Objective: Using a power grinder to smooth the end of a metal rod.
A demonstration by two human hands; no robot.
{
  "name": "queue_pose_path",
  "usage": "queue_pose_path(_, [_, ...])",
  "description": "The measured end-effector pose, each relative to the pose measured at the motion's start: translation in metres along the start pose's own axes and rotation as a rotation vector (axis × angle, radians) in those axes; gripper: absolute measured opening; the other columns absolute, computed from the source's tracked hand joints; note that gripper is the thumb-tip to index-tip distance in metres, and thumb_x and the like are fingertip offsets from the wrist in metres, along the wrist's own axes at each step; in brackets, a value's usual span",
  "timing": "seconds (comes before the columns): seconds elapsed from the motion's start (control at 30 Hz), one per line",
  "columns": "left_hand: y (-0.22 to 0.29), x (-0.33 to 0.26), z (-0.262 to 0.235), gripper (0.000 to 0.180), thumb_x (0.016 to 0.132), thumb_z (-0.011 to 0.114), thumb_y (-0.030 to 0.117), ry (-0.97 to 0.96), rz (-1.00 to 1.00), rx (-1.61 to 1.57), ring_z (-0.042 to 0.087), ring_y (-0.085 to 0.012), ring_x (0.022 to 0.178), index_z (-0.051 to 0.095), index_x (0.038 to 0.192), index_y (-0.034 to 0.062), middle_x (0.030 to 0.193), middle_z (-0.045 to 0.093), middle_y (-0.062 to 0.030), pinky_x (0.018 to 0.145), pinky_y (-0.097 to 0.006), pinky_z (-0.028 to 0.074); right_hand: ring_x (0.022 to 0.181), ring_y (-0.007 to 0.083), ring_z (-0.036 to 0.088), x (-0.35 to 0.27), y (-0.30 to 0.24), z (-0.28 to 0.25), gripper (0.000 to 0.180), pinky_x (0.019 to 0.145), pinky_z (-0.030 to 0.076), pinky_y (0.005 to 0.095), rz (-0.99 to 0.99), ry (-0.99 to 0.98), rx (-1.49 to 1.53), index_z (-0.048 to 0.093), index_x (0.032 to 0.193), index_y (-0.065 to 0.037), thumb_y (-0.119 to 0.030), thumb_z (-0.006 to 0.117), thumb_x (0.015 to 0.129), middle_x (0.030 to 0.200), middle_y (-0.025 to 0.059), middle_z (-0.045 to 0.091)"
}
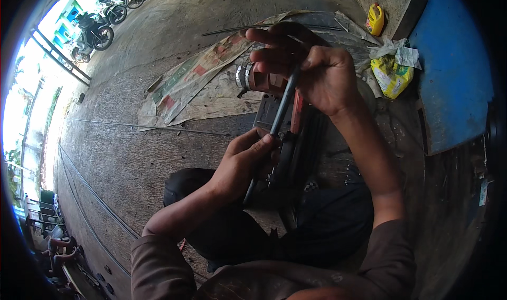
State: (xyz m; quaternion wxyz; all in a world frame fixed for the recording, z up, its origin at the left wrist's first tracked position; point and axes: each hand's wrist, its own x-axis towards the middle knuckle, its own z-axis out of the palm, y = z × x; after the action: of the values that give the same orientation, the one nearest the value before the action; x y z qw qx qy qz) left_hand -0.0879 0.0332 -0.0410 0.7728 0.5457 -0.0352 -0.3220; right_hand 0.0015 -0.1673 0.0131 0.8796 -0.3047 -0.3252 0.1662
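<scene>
Motorcycles: parked at the 10 o'clock rim, well apart from the hands.
Thin rods: long wires lying on the concrete floor at 8 to 9 o'clock, running away from the person.
Printed sheet: a worn, flattened sack spread on the floor at about 11 o'clock, beyond the hands.
Left hand: just below centre, fingers closed round the lower end of a dark metal rod, thumb pressed on top.
Rod axis: it runs from 7 o'clock up toward 1 o'clock, from the left hand's grasp to the right hand; its lower tip sticks out beneath the left hand.
Reddish metal tool: a cylinder-ended piece with a silvery collar, at 12 o'clock from the left hand, touching the rod's upper part.
Right hand: above centre, fingers curled and clamped round the reddish tool and the rod's top end; it is the nearer hand to the tool.
Dark machine body: beneath both hands, between the knees, crowding the space under the rod.
Yellow bag: crumpled at 2 o'clock, near a blue panel.
Yellow bottle: at 1 o'clock, well apart.
</scene>
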Motion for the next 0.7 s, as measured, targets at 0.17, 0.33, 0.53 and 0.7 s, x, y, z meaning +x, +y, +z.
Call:
queue_pose_path(0.17, [0.001, 0.000, 0.001, 0.026, 0.099, 0.048, 0.031, -0.001, -0.011, 0.002, 0.048, -0.0093, 0.066, 0.053, 0.100, 0.0057, 0.081, 0.052, -0.0026, 0.058, -0.023, 0.038, 0.120, 0.0461, 0.050, -0.001, 0.001, 0.000, 0.056, 0.106, 0.042, 0.0492, -0.005, 0.029, 0.065, 0.048, 0.124, 0.009, -0.008, 0.036, 0.072, 0.133, 0.0307, 0.047])
queue_pose_path(0.33, [0.000, 0.000, 0.000, 0.026, 0.099, 0.048, 0.032, -0.019, -0.014, -0.048, 0.048, -0.0086, 0.064, 0.053, 0.101, 0.0062, 0.081, 0.052, -0.0024, 0.057, -0.022, 0.037, 0.128, 0.0496, 0.040, -0.002, -0.001, 0.003, 0.068, 0.112, 0.032, 0.0541, 0.020, 0.013, 0.073, 0.036, 0.135, 0.012, -0.008, 0.038, 0.070, 0.144, 0.0336, 0.031])
queue_pose_path(0.53, [0.002, -0.001, -0.003, 0.026, 0.099, 0.049, 0.032, -0.024, -0.043, -0.119, 0.048, -0.0095, 0.064, 0.053, 0.101, 0.0058, 0.078, 0.051, -0.0017, 0.057, -0.023, 0.038, 0.123, 0.0500, 0.045, -0.002, -0.001, -0.007, 0.063, 0.106, 0.039, 0.0524, 0.031, -0.007, -0.041, 0.042, 0.130, 0.013, -0.009, 0.037, 0.072, 0.136, 0.0337, 0.042])
queue_pose_path(0.7, [0.003, 0.000, -0.006, 0.028, 0.098, 0.049, 0.032, 0.012, -0.064, -0.166, 0.049, -0.0106, 0.064, 0.053, 0.103, 0.0048, 0.077, 0.050, -0.0014, 0.058, -0.024, 0.039, 0.116, 0.0467, 0.052, -0.002, 0.001, -0.014, 0.057, 0.099, 0.045, 0.0497, 0.080, 0.083, -0.086, 0.046, 0.125, 0.013, -0.010, 0.038, 0.074, 0.129, 0.0325, 0.050])
